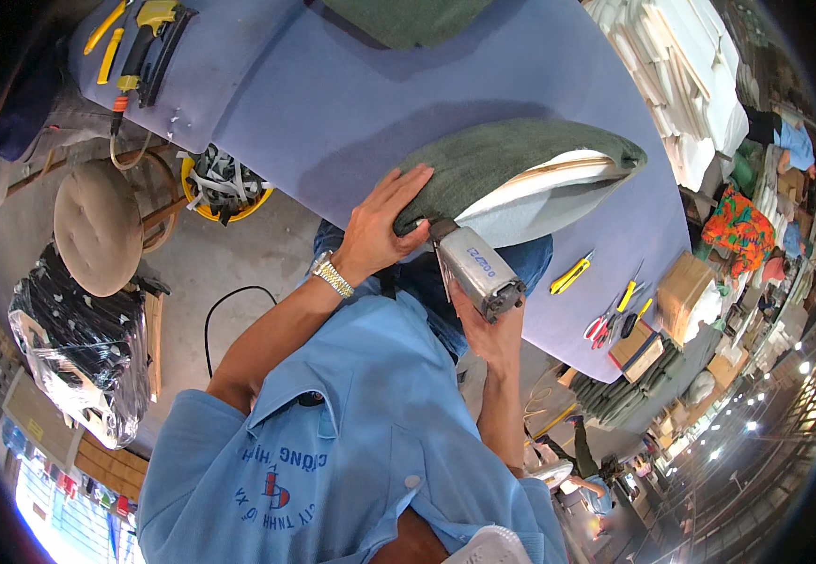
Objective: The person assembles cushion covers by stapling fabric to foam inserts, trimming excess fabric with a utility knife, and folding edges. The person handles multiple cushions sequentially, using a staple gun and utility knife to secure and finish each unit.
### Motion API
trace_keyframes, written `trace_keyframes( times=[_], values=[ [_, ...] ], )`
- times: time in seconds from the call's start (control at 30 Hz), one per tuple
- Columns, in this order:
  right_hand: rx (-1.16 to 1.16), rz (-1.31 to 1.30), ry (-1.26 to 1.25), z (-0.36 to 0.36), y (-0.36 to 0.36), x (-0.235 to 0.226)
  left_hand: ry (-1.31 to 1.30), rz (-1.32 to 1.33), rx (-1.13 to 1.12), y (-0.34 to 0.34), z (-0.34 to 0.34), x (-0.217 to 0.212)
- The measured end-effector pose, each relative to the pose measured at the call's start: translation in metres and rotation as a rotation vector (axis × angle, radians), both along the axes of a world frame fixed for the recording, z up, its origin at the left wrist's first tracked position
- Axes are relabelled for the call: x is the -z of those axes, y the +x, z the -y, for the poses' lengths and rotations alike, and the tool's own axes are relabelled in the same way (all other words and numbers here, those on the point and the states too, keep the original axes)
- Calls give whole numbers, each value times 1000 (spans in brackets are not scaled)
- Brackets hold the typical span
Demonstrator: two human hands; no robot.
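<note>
A curved cushion panel [511, 150] in dark green fabric is tilted up at the near edge of the covered table, its white lining and a pale wooden edge showing on the underside. My left hand [381, 230] grips its left end, fingers over the fabric and thumb at the lower edge. A silver air staple gun [479, 271] is in my right hand [490, 336], which is wrapped round its handle. The gun's nose meets the panel's edge close to my left thumb. Most of my right fingers are hidden behind the gun.
On the blue-grey table [333, 94] lie a yellow staple gun [149, 47], a yellow cutter [571, 274] and red-handled scissors [599, 329]. White padding sheets [676, 75] are stacked at the far right. A yellow bucket [192, 199] of scraps and a round stool [98, 226] stand left.
</note>
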State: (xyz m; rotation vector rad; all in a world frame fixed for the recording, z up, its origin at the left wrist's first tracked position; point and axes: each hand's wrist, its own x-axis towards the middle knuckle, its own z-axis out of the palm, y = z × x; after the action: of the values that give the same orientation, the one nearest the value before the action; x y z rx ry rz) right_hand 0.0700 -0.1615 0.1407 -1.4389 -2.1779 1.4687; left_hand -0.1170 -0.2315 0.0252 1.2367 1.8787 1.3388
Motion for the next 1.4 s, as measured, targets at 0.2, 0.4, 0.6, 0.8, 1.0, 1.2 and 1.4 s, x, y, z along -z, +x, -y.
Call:
trace_keyframes(
  times=[0.2,0.4,0.6,0.8,1.0,1.2,1.4],
  values=[
    [-52,-36,30,-2,-2,5,49,17,30,-4,-2,1],
    [-74,-59,1,-3,-8,8,13,36,50,-5,-2,-3],
    [-183,-44,50,-9,-15,8,-5,33,106,-12,-2,-5],
    [-128,-35,-33,-5,-13,9,-55,60,143,-11,1,-10],
    [-145,-105,103,-4,-20,24,-82,78,144,-19,2,-5],
    [-54,-179,211,-4,-12,5,-135,35,207,-32,-8,-19],
    [435,-19,189,-15,76,1,-196,58,188,-20,-12,-18]
  ],
)
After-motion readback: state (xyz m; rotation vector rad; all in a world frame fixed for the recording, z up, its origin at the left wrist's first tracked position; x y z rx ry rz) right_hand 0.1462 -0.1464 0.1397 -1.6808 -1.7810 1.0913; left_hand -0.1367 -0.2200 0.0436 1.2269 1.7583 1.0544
